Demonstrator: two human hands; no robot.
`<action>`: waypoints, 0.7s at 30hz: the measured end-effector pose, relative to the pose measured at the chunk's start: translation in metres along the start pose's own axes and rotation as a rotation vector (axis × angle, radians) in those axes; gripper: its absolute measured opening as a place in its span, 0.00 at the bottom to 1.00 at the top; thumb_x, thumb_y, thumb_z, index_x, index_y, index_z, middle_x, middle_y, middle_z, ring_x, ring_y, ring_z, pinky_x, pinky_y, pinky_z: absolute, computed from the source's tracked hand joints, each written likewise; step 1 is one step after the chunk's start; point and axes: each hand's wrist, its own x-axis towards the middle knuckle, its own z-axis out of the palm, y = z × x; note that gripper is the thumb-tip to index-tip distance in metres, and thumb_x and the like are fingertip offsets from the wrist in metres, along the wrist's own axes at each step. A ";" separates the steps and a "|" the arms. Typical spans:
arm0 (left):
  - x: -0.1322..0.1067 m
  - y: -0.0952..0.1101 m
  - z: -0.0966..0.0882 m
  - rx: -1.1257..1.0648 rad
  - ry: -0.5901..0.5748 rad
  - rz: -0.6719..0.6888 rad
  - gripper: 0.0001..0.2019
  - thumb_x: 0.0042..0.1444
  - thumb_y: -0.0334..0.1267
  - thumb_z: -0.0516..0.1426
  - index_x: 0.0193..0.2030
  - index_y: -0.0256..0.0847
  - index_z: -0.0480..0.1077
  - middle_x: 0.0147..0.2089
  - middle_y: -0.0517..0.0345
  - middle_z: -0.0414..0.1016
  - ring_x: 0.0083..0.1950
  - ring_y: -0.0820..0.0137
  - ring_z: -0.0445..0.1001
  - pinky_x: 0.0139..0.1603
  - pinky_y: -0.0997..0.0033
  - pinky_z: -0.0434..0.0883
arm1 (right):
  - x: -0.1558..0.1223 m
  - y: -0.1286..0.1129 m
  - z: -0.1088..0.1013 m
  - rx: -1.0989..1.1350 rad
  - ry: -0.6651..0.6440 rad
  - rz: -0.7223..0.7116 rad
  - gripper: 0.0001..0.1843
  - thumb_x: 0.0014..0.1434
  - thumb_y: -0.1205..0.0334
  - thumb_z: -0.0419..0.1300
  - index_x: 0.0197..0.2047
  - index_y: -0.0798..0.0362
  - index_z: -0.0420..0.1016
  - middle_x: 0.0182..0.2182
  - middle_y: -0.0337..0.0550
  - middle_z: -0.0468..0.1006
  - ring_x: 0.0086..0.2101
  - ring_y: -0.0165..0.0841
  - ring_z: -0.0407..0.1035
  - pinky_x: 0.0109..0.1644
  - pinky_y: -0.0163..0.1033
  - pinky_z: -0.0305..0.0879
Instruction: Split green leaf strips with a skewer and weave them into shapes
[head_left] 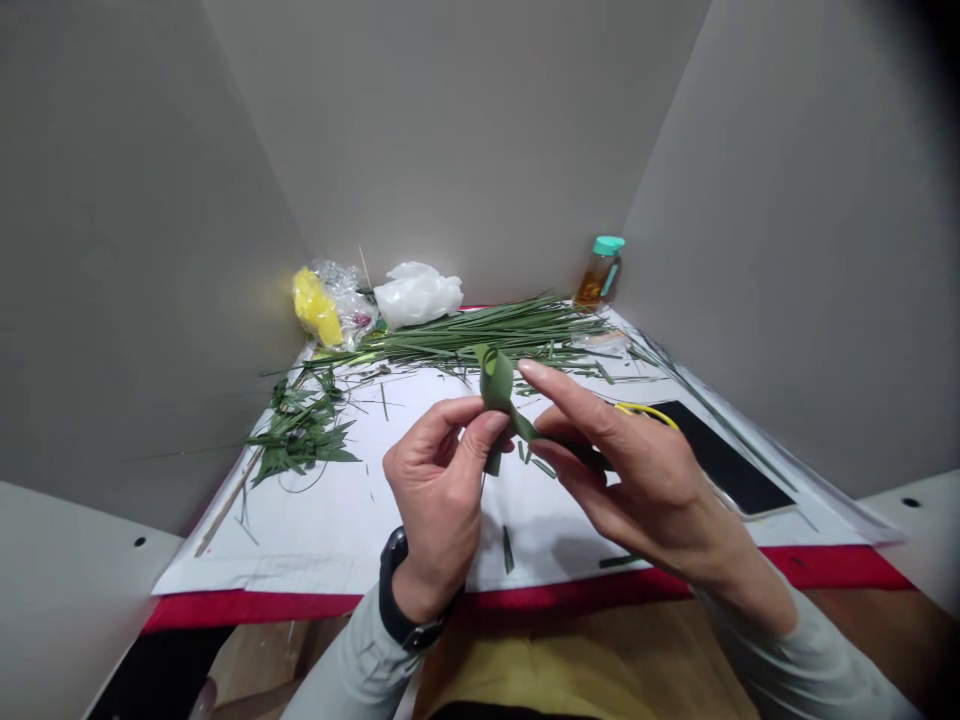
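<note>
Folded green leaf strip (496, 385) held above white sheet (330, 530), mid-table. L hand (435, 490): fingers pinch loop. R hand (637, 470): fingers pressed together on strip's tail. Grass bundle (465, 335) beyond.

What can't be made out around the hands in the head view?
Green leaf strip: the fold inside the left hand is hidden by its fingers.
Right hand: whether it pinches the strip is hidden by its own fingers.
Yellow cord: its run is hidden behind the right hand.
Watch: its face is turned out of view.
Amber bottle: label too small to read.
</note>
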 end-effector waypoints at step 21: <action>-0.005 -0.001 -0.002 0.121 -0.038 0.050 0.03 0.57 0.31 0.67 0.35 0.45 0.81 0.29 0.66 0.79 0.29 0.77 0.74 0.32 0.78 0.70 | -0.001 -0.013 0.004 0.061 0.026 0.159 0.42 0.66 0.70 0.57 0.77 0.46 0.43 0.34 0.38 0.79 0.25 0.29 0.69 0.33 0.34 0.73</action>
